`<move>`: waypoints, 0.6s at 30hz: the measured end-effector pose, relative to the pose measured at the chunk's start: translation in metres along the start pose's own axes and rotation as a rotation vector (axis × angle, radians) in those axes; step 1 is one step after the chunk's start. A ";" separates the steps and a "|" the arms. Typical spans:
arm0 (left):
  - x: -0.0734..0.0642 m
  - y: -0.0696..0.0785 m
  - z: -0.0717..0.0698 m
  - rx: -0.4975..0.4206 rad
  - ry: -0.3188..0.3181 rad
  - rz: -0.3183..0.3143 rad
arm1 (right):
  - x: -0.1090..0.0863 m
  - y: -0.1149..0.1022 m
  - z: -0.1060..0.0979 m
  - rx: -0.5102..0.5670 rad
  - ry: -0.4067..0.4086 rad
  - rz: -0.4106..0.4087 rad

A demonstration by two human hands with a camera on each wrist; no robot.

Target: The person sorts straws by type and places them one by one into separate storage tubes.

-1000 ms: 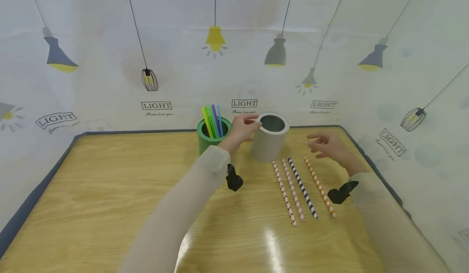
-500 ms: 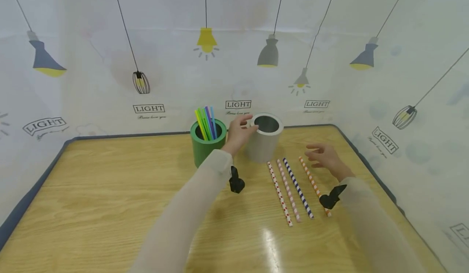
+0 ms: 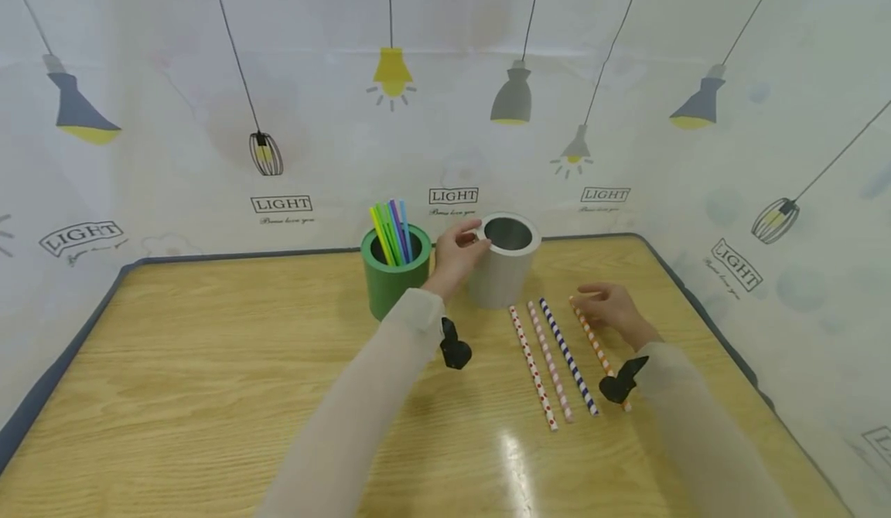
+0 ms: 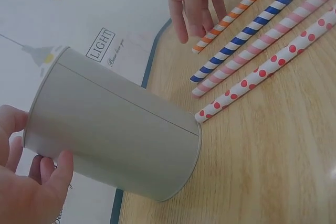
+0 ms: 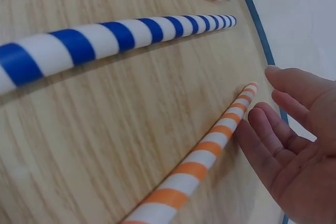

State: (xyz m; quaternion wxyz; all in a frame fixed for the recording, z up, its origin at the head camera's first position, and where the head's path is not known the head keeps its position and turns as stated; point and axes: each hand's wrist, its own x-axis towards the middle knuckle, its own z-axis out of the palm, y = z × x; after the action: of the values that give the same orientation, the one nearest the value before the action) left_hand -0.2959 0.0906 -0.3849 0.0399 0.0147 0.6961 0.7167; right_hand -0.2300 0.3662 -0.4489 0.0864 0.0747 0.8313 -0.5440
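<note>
- Head view: I record a white wall sheet (image 3: 313,100) printed with hanging lamps (image 3: 511,97) and several boxed labels (image 3: 281,204) reading "LIGHT"; the script beneath is too small for me to read reliably.
- Wooden tabletop (image 3: 230,348): dark border along the back and sides.
- Left sleeve (image 3: 362,402): blocks my sight of part of the tabletop.
- Grey container (image 3: 496,278): upright near the back edge; my left wrist feed shows a lengthwise seam.
- Green container (image 3: 393,290): upright to its left, with slim coloured sticks (image 3: 393,228) standing in it.
- Left hand (image 3: 455,259): between the containers, at the grey one's rim, fingers partly bent; I cannot tell whether it grips.
- Right hand (image 3: 616,309): fingers apart, loosely bent, grasping nothing, just beside the orange-striped straw's far end; I cannot confirm contact.
- Orange-striped straw (image 3: 593,340): flat on the tabletop, rightmost of four.
- Blue-striped straw (image 3: 568,356), pink-striped straw (image 3: 550,361), red-dotted straw (image 3: 533,369): leftward in that order.
- Right wrist camera (image 3: 619,386): obstructs the orange-striped straw's nearer portion.
</note>
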 end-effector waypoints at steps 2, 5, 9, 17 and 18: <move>0.000 0.000 0.000 -0.007 0.005 -0.001 | 0.001 0.003 0.002 0.005 0.007 0.009; -0.001 -0.001 0.000 -0.013 0.003 0.000 | 0.003 0.006 0.004 -0.006 0.029 0.024; -0.001 -0.002 0.000 -0.011 0.002 0.002 | 0.004 0.008 0.008 -0.062 0.052 0.017; 0.000 -0.001 0.000 -0.003 0.005 -0.002 | 0.004 0.009 0.013 -0.182 0.085 -0.027; 0.000 -0.001 0.000 -0.001 0.007 -0.002 | 0.005 0.009 0.013 -0.194 0.085 -0.029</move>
State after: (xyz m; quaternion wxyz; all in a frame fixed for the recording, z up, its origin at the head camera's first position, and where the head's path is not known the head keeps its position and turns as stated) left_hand -0.2956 0.0902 -0.3857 0.0385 0.0115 0.6958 0.7171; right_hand -0.2316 0.3580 -0.4633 0.0499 0.0773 0.8839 -0.4586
